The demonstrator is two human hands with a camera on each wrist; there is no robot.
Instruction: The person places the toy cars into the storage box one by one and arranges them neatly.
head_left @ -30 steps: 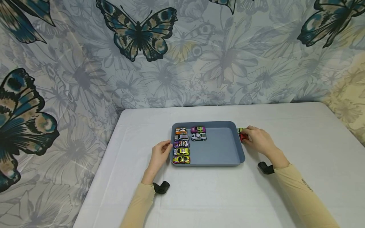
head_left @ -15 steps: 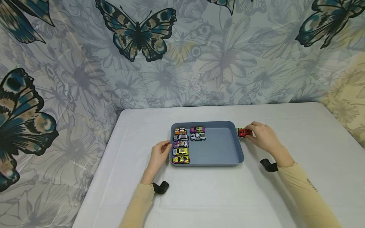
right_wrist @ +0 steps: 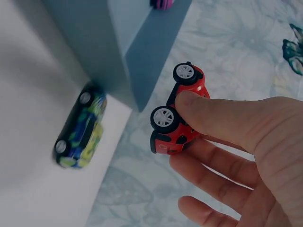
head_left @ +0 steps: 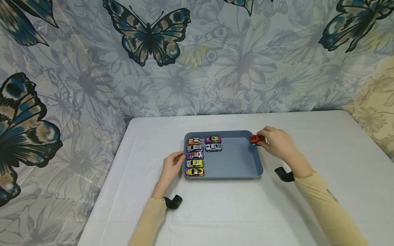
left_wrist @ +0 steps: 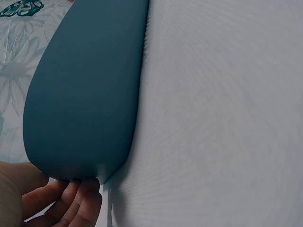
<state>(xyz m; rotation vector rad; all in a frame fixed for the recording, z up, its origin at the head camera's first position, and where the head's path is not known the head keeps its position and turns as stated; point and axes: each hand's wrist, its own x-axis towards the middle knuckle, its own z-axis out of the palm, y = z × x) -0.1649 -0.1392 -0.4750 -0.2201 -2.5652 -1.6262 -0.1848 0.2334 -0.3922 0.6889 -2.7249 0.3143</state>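
Thumb and fingers of my right hand (head_left: 278,145) pinch a red toy car (head_left: 257,139) above the right rim of the grey-blue tray (head_left: 234,162). In the right wrist view the red car's white-spoked wheels show, and the thumb presses its side. My left hand (head_left: 171,167) holds the tray's left edge; the left wrist view shows its curled fingers (left_wrist: 83,201) against the outer wall. Inside the tray, several toy cars (head_left: 195,155) form a column at the left. A purple-green car (head_left: 213,139) and a white car (head_left: 213,147) stand beside that column.
A yellow, green and blue toy car (right_wrist: 83,127) is on the table outside the tray wall, seen in the right wrist view. The white-covered table (head_left: 215,212) meets a butterfly-patterned wall covering (head_left: 246,78) at the back.
My right hand has lifted the red car from beside the tray's right side and moved it up and left over the rim. The left hand stays at the tray's edge.
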